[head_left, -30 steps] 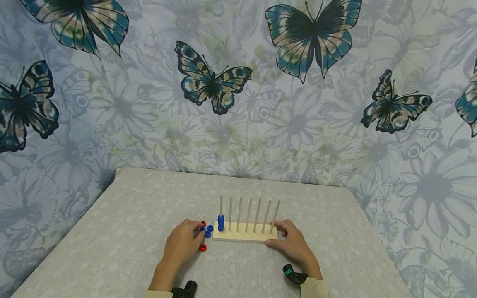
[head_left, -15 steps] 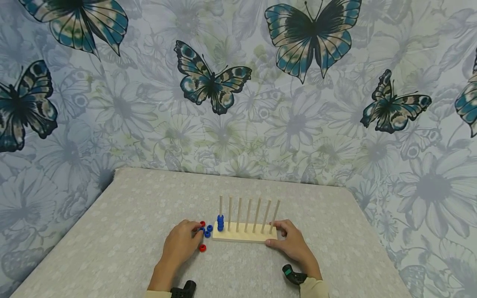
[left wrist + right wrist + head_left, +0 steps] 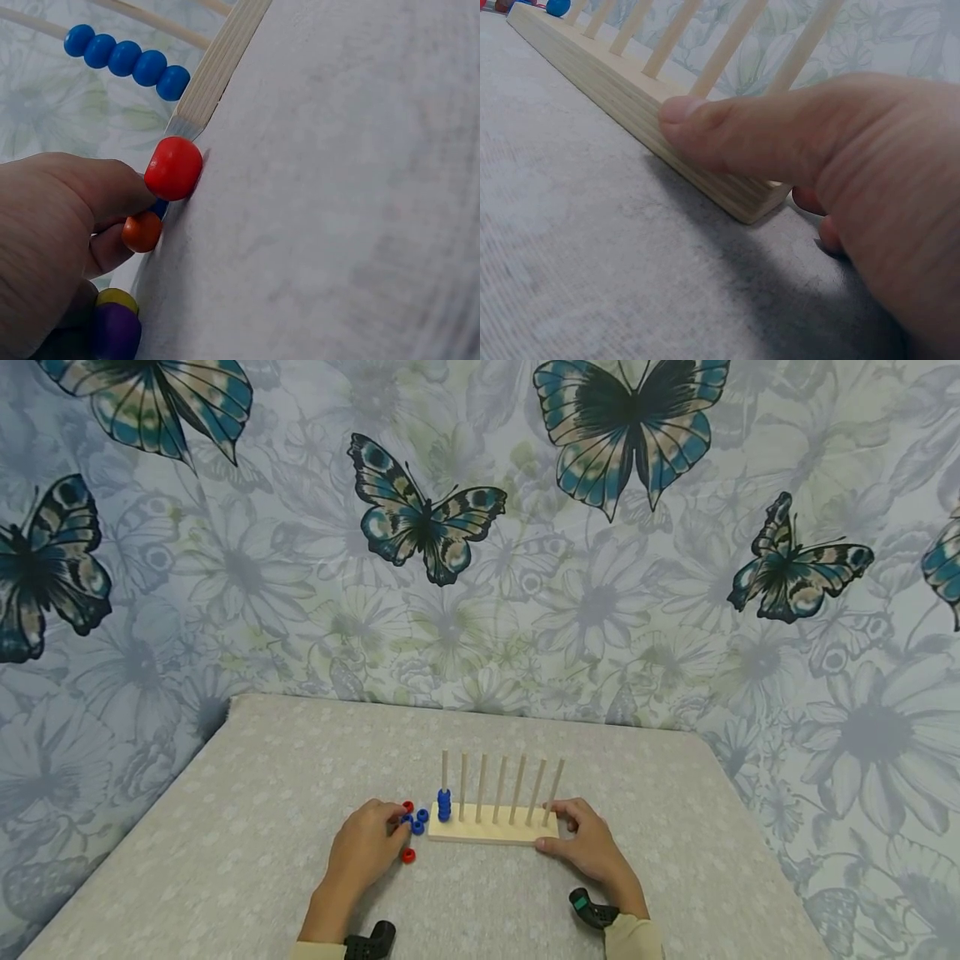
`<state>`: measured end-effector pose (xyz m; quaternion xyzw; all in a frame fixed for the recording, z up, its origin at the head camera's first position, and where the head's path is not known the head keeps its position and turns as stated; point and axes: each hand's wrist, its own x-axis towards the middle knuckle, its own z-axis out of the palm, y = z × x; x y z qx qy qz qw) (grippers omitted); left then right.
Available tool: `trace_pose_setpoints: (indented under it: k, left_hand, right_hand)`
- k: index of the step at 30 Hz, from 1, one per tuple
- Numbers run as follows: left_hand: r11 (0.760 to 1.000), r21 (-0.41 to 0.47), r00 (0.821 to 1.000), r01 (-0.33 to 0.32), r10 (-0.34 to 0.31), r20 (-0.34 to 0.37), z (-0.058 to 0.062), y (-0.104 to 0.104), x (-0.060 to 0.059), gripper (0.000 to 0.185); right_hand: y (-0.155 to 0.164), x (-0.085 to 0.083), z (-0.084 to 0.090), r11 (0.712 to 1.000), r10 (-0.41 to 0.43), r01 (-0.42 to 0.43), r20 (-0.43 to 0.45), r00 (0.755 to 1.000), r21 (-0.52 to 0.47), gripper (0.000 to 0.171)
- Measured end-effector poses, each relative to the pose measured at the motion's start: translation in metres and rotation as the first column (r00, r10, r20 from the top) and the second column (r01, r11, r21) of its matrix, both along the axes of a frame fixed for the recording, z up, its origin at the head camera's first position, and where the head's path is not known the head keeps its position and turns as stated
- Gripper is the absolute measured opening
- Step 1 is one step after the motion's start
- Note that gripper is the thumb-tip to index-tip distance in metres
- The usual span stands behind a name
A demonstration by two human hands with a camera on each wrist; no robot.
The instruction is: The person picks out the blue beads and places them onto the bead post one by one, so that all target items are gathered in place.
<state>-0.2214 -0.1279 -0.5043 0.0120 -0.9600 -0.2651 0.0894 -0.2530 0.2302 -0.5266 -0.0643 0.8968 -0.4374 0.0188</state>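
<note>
Peg board (image 3: pixel 487 835) between hands; right hand (image 3: pixel 588 843) grips board's right end — thumb at front; left hand (image 3: pixel 363 843) beyond board's left end, fingertips by loose beads (image 3: pixel 417 828) — cannot tell if pinching any; blue stack (image 3: pixel 444 806) on board's leftmost peg.

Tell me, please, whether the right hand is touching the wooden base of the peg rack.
Touching: the right wrist view shows the right hand's thumb against the front edge of the wooden base, with no gap between them.
</note>
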Motion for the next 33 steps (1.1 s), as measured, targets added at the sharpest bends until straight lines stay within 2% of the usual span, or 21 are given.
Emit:
trace_pose_setpoints:
  k: [33]
  left_hand:
    - [0.999, -0.035, 1.0, -0.001, 0.001, -0.012, -0.0013, 0.0, -0.002, 0.025]
  right_hand:
    - [-0.0013, 0.0, 0.0024, 1.0, -0.001, 0.001, 0.01, 1.0, -0.023, 0.057]
